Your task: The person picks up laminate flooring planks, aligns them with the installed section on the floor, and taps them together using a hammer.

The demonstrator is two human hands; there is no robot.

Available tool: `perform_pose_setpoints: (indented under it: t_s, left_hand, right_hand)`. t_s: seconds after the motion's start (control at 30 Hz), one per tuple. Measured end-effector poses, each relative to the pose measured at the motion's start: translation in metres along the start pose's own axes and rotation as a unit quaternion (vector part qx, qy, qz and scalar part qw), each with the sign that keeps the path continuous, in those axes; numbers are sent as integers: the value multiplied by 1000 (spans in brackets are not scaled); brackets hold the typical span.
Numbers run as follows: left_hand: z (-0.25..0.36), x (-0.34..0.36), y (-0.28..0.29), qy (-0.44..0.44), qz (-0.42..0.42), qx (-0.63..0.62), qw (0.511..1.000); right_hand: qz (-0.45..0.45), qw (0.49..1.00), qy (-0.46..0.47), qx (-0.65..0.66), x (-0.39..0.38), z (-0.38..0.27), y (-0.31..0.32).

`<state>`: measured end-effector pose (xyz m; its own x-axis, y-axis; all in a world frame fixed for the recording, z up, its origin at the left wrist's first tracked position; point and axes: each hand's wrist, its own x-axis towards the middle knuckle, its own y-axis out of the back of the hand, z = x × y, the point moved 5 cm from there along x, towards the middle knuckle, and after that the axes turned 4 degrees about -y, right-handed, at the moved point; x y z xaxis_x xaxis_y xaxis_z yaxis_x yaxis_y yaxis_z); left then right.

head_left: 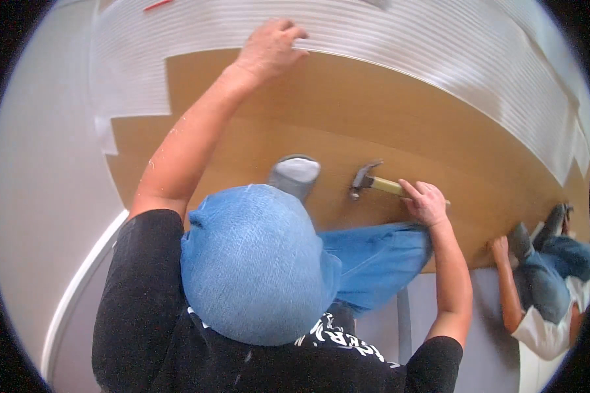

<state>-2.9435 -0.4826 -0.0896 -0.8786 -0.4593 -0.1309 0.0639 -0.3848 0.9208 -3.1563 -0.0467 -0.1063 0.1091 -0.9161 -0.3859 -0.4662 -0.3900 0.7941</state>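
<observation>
The right hand [426,202] is clenched around the yellow handle of a claw hammer [372,183], whose dark steel head rests on the brown laminate planks [387,111] just beside a grey shoe [295,173]; the left hand [271,44] lies flat, fingers spread, pressing the far plank edge where it meets the white ribbed underlay [439,39]. Risk, in my judgement: a careless blow so near the shoe could hit the foot or dent a plank. A second person [544,288] kneels at the right edge.
</observation>
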Motion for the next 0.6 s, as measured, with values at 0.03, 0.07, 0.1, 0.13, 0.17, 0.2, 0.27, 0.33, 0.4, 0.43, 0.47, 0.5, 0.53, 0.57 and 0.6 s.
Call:
perform_pose_setpoints:
  t_s: [0.03, 0.07, 0.1, 0.13, 0.17, 0.2, 0.27, 0.33, 0.4, 0.43, 0.47, 0.5, 0.53, 0.57, 0.6]
  left_hand:
    - [-39, -24, 10, 56, -6, 30, 998]
    - [-78, -51, 19, 113, -14, 58, 992]
    - [-114, -78, 23, 126, -16, 64, 990]
    - [-148, -102, 28, 140, -11, 72, 987]
    - [-176, -121, 40, 153, -2, 84, 985]
    - [-196, -138, 44, 169, 8, 96, 981]
    - [-208, -155, 43, 129, -24, 156, 979]
    - [-210, -149, 40, 129, -58, 137, 980]
    - [-223, -174, 39, 145, 18, 61, 987]
    - [-223, -172, 41, 152, 22, 55, 987]
    - [-216, -161, 40, 154, -19, 66, 986]
    - [-213, -155, 41, 157, -62, 84, 982]
    - [-223, -163, 39, 171, -61, 92, 979]
    - [-231, -166, 27, 159, -76, 83, 981]
    - [-240, -169, 24, 144, -89, 77, 982]
  right_hand:
    - [-14, 1000, 7, -8, 2, 2, -5]
    - [-31, 999, 14, -17, 4, 1, -9]
    - [-31, 999, 16, -15, 10, -7, -5]
    - [-9, 999, 25, -35, 12, -14, 2]
    - [-35, 999, 22, -33, 13, -11, 2]
    - [-21, 999, 29, -32, 23, -11, -1]
    - [9, 999, 45, -14, 43, -22, 17]
    - [123, 990, 22, -65, 65, 7, 22]
    - [182, 978, 14, -98, 146, -45, 43]
    - [210, 969, 8, -131, 181, -69, 57]
    - [243, 955, 2, -169, 210, -82, 69]
    - [245, 956, -31, -155, 242, -88, 68]
    - [246, 959, -57, -128, 276, -100, 58]
    - [228, 966, -54, -114, 305, -108, 45]
    - [213, 971, -52, -99, 331, -116, 37]
